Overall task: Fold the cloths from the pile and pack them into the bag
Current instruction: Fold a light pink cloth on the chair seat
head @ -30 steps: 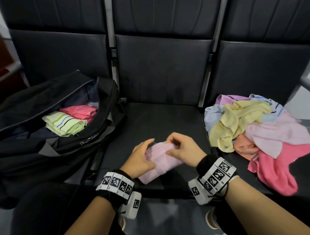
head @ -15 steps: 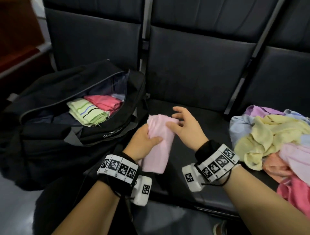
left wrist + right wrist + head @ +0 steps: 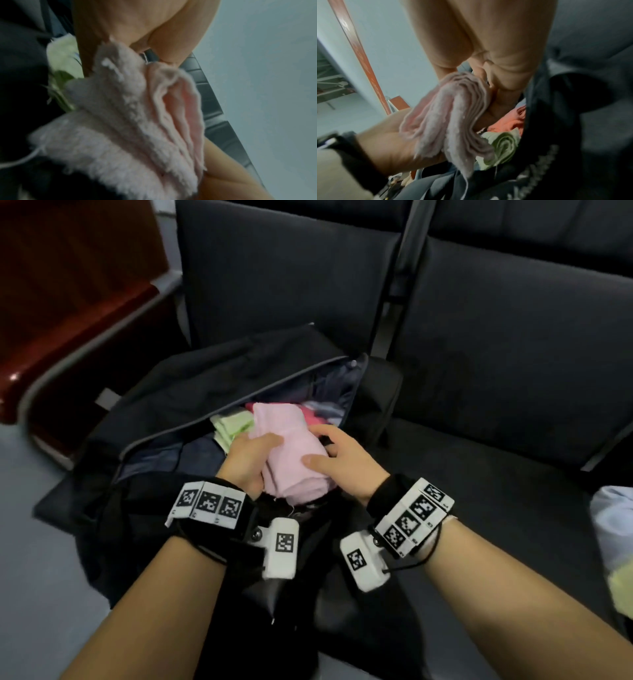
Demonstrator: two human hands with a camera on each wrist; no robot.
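A folded light pink cloth (image 3: 291, 453) is held over the open mouth of the black bag (image 3: 164, 392). My left hand (image 3: 251, 455) grips its left side, thumb curled over the top. My right hand (image 3: 337, 457) holds its right side, thumb on top and fingers behind. The cloth's layered edges (image 3: 154, 115) fill the left wrist view, and the same pink cloth (image 3: 453, 115) hangs between both hands in the right wrist view. Inside the bag lie a folded green cloth (image 3: 233, 424) and a darker pink cloth (image 3: 310, 416); the green roll (image 3: 503, 146) and an orange-pink cloth (image 3: 510, 121) show below.
The bag sits on the left seat of a row of dark padded seats (image 3: 479, 371). A bit of the unfolded cloth pile (image 3: 615, 529) shows at the right edge. A reddish-brown counter (image 3: 68, 302) stands at the far left, above grey floor (image 3: 30, 577).
Both hands have carried the folded pink cloth left from the middle seat to the bag's opening. The view has swung left, so the pile is almost out of sight.
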